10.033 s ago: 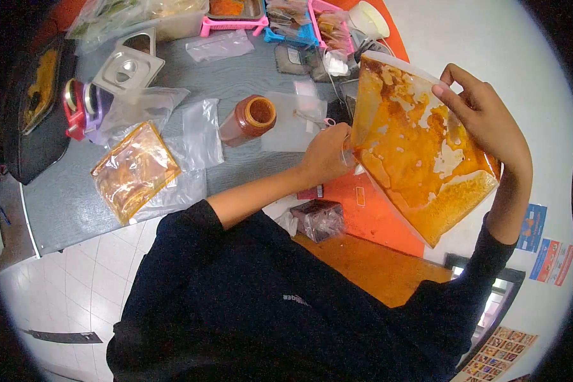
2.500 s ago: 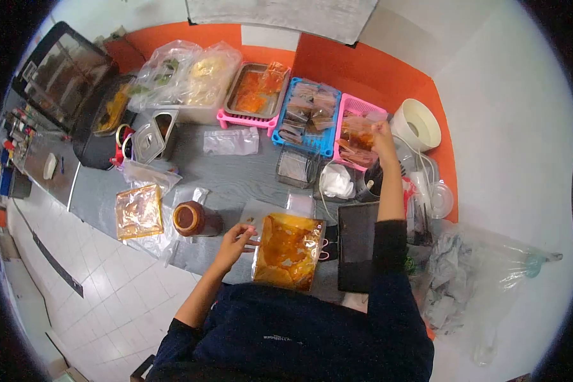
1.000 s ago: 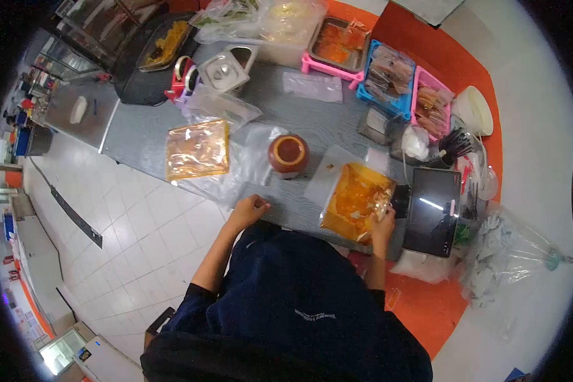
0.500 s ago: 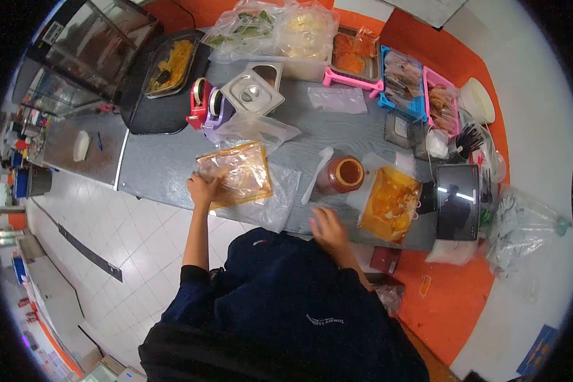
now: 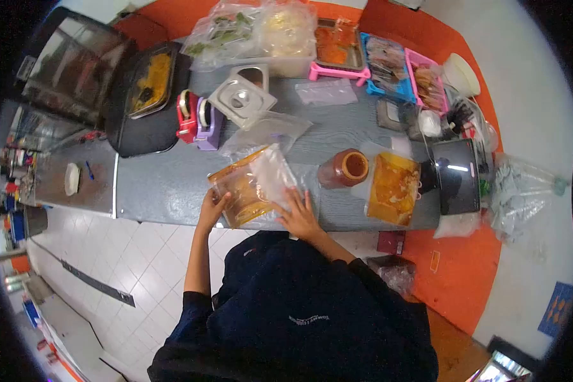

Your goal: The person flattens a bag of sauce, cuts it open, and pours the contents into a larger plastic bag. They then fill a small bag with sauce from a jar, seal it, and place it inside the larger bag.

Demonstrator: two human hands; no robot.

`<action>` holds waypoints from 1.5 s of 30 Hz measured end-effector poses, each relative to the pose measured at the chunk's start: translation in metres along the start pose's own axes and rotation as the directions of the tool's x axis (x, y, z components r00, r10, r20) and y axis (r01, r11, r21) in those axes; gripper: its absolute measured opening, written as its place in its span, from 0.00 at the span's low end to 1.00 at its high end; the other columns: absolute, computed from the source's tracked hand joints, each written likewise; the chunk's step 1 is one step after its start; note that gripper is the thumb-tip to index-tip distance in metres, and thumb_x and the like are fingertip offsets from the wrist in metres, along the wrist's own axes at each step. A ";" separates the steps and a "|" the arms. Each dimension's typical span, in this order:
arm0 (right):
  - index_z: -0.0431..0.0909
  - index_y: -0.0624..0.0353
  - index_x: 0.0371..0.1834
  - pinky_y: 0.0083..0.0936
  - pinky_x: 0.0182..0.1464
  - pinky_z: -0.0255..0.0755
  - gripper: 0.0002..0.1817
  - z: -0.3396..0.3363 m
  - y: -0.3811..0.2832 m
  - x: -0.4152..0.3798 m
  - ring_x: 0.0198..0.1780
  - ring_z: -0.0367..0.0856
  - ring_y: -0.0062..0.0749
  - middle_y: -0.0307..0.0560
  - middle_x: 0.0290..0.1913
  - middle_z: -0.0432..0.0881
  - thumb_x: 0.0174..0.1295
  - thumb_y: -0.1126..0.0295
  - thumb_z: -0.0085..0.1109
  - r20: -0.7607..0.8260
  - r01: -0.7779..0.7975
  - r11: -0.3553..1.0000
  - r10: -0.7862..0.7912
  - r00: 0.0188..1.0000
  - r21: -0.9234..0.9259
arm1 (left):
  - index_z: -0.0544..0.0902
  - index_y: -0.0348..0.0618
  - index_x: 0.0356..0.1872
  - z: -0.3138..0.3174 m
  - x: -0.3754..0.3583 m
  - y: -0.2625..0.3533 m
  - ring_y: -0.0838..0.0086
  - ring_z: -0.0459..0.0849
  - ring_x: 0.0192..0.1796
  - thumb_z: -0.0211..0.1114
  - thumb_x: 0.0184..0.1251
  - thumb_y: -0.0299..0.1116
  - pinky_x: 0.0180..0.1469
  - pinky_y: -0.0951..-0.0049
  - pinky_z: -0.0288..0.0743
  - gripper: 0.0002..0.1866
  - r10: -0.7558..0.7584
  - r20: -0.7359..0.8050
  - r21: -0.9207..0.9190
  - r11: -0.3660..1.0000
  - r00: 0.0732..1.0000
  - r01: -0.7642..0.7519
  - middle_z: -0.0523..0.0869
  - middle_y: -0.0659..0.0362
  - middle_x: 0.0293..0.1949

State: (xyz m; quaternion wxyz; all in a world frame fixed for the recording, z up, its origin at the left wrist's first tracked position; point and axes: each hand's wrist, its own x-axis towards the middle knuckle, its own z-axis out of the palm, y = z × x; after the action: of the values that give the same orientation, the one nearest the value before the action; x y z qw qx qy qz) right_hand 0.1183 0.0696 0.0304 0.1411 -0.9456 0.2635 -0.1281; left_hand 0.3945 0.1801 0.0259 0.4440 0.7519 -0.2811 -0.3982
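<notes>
A flat, square, amber-brown packet (image 5: 239,197) with yellowish edges and clear plastic over it lies at the near edge of the counter. My left hand (image 5: 214,207) grips its lower left corner between thumb and fingers. On its right side, a whitish plastic flap (image 5: 275,173) is folded over, and my right hand (image 5: 297,216) presses there with fingers spread. Right of that hand stands a brown jar (image 5: 344,169), open at the top. Beyond the packet is a clear plastic bag (image 5: 267,132), lying loose.
An orange-brown stained sheet (image 5: 393,190) lies right of the jar, beside a black screen (image 5: 456,178). Red (image 5: 186,118) and purple (image 5: 208,127) tape dispensers stand at back left, near a steel lid (image 5: 242,99). Food trays, including a pink-based one (image 5: 340,71), line the back.
My right hand has moved left from near the jar onto the plastic. The packet is turned and tilted, with the whitish flap now over its right side. My left hand has shifted to its lower left corner.
</notes>
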 end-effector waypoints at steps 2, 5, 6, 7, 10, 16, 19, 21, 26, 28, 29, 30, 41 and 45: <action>0.67 0.48 0.63 0.61 0.63 0.56 0.29 -0.009 0.001 0.000 0.64 0.66 0.58 0.54 0.62 0.68 0.58 0.58 0.62 -0.196 0.176 0.983 -0.163 0.967 0.053 | 0.67 0.31 0.61 0.007 0.001 0.006 0.59 0.76 0.52 0.70 0.59 0.48 0.54 0.63 0.71 0.37 0.015 -0.241 0.370 0.926 0.970 0.077 0.73 0.44 0.53; 0.71 0.50 0.52 0.58 0.57 0.63 0.22 -0.001 0.025 -0.033 0.54 0.72 0.53 0.50 0.53 0.73 0.55 0.60 0.65 -0.380 0.264 0.948 -0.180 0.907 0.179 | 0.65 0.29 0.61 0.024 0.004 0.023 0.50 0.70 0.58 0.68 0.60 0.45 0.60 0.58 0.65 0.36 0.543 -0.398 0.652 0.734 0.739 -0.189 0.73 0.40 0.53; 0.71 0.51 0.46 0.55 0.54 0.66 0.19 -0.008 0.031 -0.047 0.50 0.73 0.50 0.49 0.49 0.73 0.54 0.64 0.66 -0.391 0.210 0.960 -0.124 0.912 0.184 | 0.65 0.31 0.62 0.032 0.003 0.048 0.47 0.69 0.59 0.67 0.61 0.41 0.63 0.55 0.62 0.34 0.575 -0.361 0.614 0.739 0.735 -0.276 0.72 0.40 0.55; 0.70 0.51 0.40 0.51 0.51 0.68 0.16 -0.017 0.039 -0.062 0.46 0.75 0.46 0.49 0.45 0.73 0.53 0.67 0.68 -0.401 0.158 0.969 -0.070 0.913 0.189 | 0.65 0.32 0.63 0.042 0.008 0.070 0.48 0.69 0.59 0.67 0.60 0.38 0.63 0.55 0.62 0.33 0.638 -0.286 0.618 0.693 0.715 -0.371 0.72 0.41 0.56; 0.71 0.58 0.38 0.47 0.50 0.67 0.10 -0.048 0.071 -0.090 0.44 0.74 0.48 0.51 0.42 0.75 0.56 0.75 0.61 -0.580 -0.034 0.988 0.115 0.806 0.148 | 0.65 0.39 0.65 0.075 0.032 0.135 0.53 0.68 0.63 0.65 0.57 0.29 0.65 0.55 0.61 0.32 0.775 0.044 0.572 0.498 0.631 -0.652 0.72 0.46 0.59; 0.74 0.65 0.44 0.29 0.47 0.72 0.08 -0.169 0.180 -0.004 0.44 0.78 0.36 0.50 0.41 0.77 0.64 0.74 0.56 -0.558 -0.347 0.830 0.552 0.620 0.436 | 0.61 0.43 0.70 0.133 0.089 0.210 0.60 0.68 0.67 0.58 0.57 0.27 0.70 0.51 0.53 0.35 0.859 0.273 0.842 0.005 0.434 -0.539 0.75 0.49 0.57; 0.76 0.61 0.45 0.25 0.42 0.75 0.08 -0.186 0.217 0.070 0.44 0.81 0.32 0.48 0.42 0.78 0.63 0.74 0.57 -0.366 -0.159 0.915 0.302 0.880 0.372 | 0.59 0.40 0.71 0.138 0.108 0.204 0.61 0.72 0.62 0.54 0.59 0.29 0.72 0.47 0.48 0.35 0.798 0.317 0.919 -0.127 0.512 -0.372 0.80 0.52 0.47; 0.76 0.60 0.46 0.27 0.46 0.75 0.11 -0.177 0.225 0.116 0.45 0.81 0.37 0.48 0.43 0.78 0.61 0.74 0.59 -0.153 -0.107 0.886 0.195 0.969 0.452 | 0.60 0.37 0.70 0.135 0.087 0.206 0.64 0.77 0.55 0.53 0.59 0.29 0.72 0.46 0.48 0.34 0.537 0.450 0.881 -0.137 0.713 -0.453 0.81 0.56 0.37; 0.74 0.59 0.51 0.36 0.53 0.72 0.20 -0.104 0.224 0.208 0.50 0.78 0.45 0.50 0.47 0.77 0.55 0.67 0.66 0.066 0.149 0.898 -0.193 0.979 0.414 | 0.64 0.40 0.68 0.123 0.013 0.157 0.74 0.78 0.48 0.54 0.60 0.29 0.70 0.47 0.48 0.32 0.651 0.393 0.867 -0.028 0.649 -0.497 0.79 0.63 0.33; 0.72 0.61 0.54 0.39 0.56 0.71 0.32 -0.081 0.203 0.232 0.54 0.76 0.46 0.52 0.51 0.77 0.51 0.52 0.69 0.214 0.165 0.904 -0.265 0.940 0.395 | 0.64 0.41 0.68 0.122 -0.010 0.144 0.75 0.78 0.48 0.54 0.60 0.29 0.71 0.48 0.47 0.31 0.636 0.352 0.884 0.015 0.686 -0.467 0.79 0.63 0.34; 0.72 0.61 0.54 0.39 0.56 0.71 0.32 -0.071 0.190 0.240 0.54 0.76 0.46 0.52 0.51 0.77 0.51 0.52 0.69 0.218 0.182 0.894 -0.290 0.932 0.409 | 0.65 0.43 0.68 0.124 -0.018 0.137 0.76 0.78 0.48 0.54 0.61 0.29 0.71 0.48 0.45 0.30 0.600 0.324 0.891 0.066 0.731 -0.449 0.79 0.64 0.34; 0.72 0.62 0.55 0.40 0.56 0.71 0.38 -0.066 0.175 0.246 0.54 0.76 0.47 0.53 0.51 0.76 0.47 0.44 0.68 0.274 0.188 0.941 -0.267 0.924 0.282 | 0.66 0.44 0.68 0.126 -0.022 0.132 0.77 0.78 0.49 0.54 0.61 0.29 0.71 0.49 0.43 0.30 0.563 0.296 0.896 0.117 0.772 -0.429 0.79 0.65 0.34; 0.69 0.63 0.59 0.43 0.58 0.71 0.43 0.009 0.147 0.287 0.57 0.76 0.52 0.60 0.58 0.75 0.44 0.45 0.68 0.454 0.254 0.936 -0.342 0.823 0.245 | 0.68 0.46 0.65 0.152 -0.022 0.112 0.78 0.77 0.50 0.54 0.61 0.30 0.73 0.49 0.38 0.27 0.583 0.087 0.950 0.196 0.808 -0.243 0.78 0.66 0.35; 0.76 0.58 0.53 0.38 0.57 0.71 0.30 -0.018 0.186 0.273 0.52 0.78 0.44 0.54 0.52 0.79 0.45 0.57 0.70 0.509 0.322 0.917 -0.398 0.763 0.235 | 0.68 0.45 0.65 0.157 -0.022 0.113 0.76 0.76 0.52 0.53 0.61 0.29 0.73 0.48 0.38 0.27 0.580 0.081 0.947 0.209 0.810 -0.245 0.79 0.64 0.36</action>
State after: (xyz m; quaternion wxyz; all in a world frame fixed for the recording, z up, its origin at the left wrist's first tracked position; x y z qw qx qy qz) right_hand 0.2528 -0.2330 0.0303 0.2462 -0.9634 0.0163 0.1051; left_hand 0.2415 0.0767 0.0893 0.0610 0.8089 -0.5783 0.0869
